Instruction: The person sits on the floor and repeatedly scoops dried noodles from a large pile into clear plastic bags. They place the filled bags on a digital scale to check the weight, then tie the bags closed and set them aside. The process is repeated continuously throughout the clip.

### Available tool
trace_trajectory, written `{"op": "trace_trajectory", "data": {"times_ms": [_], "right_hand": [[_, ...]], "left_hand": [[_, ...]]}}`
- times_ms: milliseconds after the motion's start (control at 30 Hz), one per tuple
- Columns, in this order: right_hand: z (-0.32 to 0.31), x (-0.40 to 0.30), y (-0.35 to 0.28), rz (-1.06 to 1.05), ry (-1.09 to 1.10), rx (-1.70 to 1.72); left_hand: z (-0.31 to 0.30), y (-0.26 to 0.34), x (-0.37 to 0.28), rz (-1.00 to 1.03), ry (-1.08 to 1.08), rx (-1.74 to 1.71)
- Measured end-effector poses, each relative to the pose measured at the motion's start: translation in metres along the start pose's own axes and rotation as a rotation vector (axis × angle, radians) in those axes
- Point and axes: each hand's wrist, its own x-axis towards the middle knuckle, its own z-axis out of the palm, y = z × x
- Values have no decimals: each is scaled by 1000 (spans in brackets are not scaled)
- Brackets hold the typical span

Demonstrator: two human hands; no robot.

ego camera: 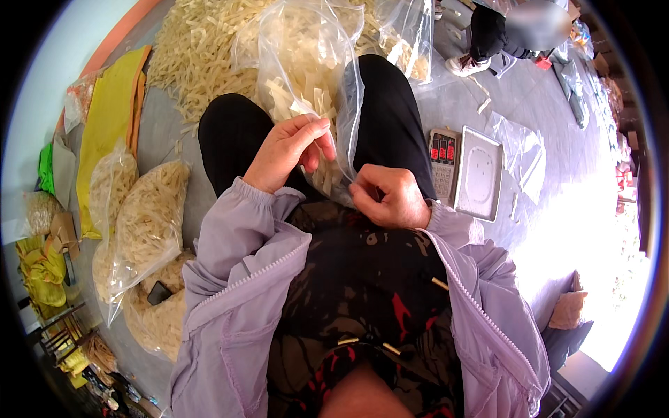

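Observation:
A clear plastic bag partly filled with pale yellow, flat strips stands between my knees, its mouth towards me. My left hand is at the near left side of the bag, thumb and fingers pinched on the film of its edge. My right hand grips the bag's near right edge with curled fingers, close to my lap. Behind the bag, a large loose heap of the same strips lies on the floor. What the strips are made of I cannot tell.
A digital scale with a metal tray stands right, beside an empty plastic bag. Filled bags lie left, a dark phone on one, near a yellow sack. A person's shoe shows at the upper right.

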Motion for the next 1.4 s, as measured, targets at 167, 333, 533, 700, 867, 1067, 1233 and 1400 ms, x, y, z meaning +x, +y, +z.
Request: {"op": "trace_trajectory", "data": {"times_ms": [167, 333, 533, 700, 867, 1067, 1233, 1400], "right_hand": [[2, 4, 2, -8, 48, -10], [1, 8, -5, 55, 31, 16], [2, 9, 1, 57, 66, 70], [2, 14, 11, 151, 46, 241], [0, 23, 11, 212, -16, 321], [0, 28, 1, 181, -29, 225], [-2, 26, -3, 157, -4, 68], [0, 27, 0, 126, 67, 7]], "left_hand": [[2, -1, -1, -5, 2, 22], [3, -1, -2, -4, 1, 17], [6, -1, -5, 3, -35, 64], [15, -4, -30, -81, -284, 339], [55, -12, -33, 228, -127, 1190], [58, -17, -37, 342, 89, 1300], [56, -35, -35, 513, 37, 1226], [55, -42, -30, 584, -55, 1226]]}}
